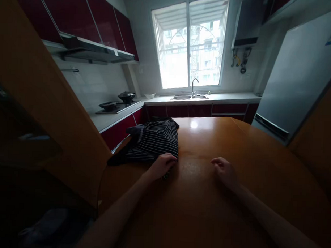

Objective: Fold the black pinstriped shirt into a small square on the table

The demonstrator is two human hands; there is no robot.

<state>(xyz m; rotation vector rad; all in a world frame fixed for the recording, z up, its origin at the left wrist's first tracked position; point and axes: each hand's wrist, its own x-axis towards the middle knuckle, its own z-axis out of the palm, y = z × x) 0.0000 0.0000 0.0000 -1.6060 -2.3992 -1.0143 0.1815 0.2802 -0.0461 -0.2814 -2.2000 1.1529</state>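
A black cloth garment with thin white stripes point(159, 138) lies on the wooden table point(205, 136), partly folded over. A plain dark part spreads to its left, with a greyish piece on top; its exact kind is hard to make out. At its near right corner, my left hand point(162, 166) has its fingers closed on the fabric, and a bit of striped cloth shows below the hand. To the right, apart from the garment, my right hand point(226, 173) hovers over or rests on the tabletop, fingers curled in with nothing visible in them.
Beyond the table, a counter holds a sink point(182, 97) with a tap under the window. Two pans, one a lidded wok point(126, 96), sit on the stove at the left. A fridge point(297, 74) stands at the right, and a wooden frame point(60, 109) rises on the left.
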